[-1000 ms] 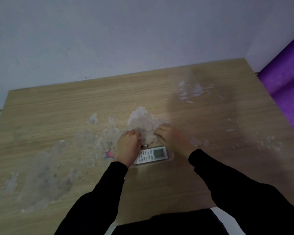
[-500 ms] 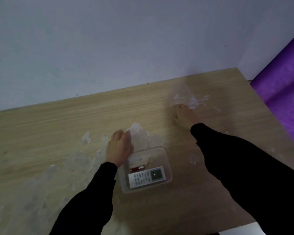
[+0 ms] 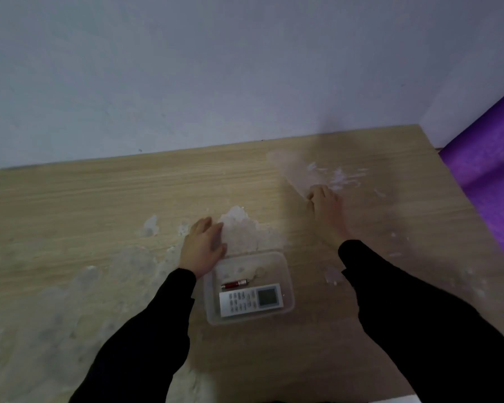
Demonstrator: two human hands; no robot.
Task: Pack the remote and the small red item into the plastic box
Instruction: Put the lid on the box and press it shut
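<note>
The worn wooden table [image 3: 99,205] is seen from above. The clear plastic box [image 3: 287,286] is steadied by the flat, open left hand [image 3: 202,248]; the remote [image 3: 250,299] and small red item [image 3: 234,284] lie inside. A translucent lid [image 3: 294,173] appears gripped by the right hand [image 3: 326,210]. It could be dropped, being slick.

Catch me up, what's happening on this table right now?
A person is packing a clear plastic box on a worn wooden table. The white remote and the small red item already lie inside it, side by side. The left hand rests flat at the box's far left corner. The right hand is stretched out to a clear, blurred sheet, possibly the lid; I can't tell whether it is gripped. The box is uncovered.
</note>
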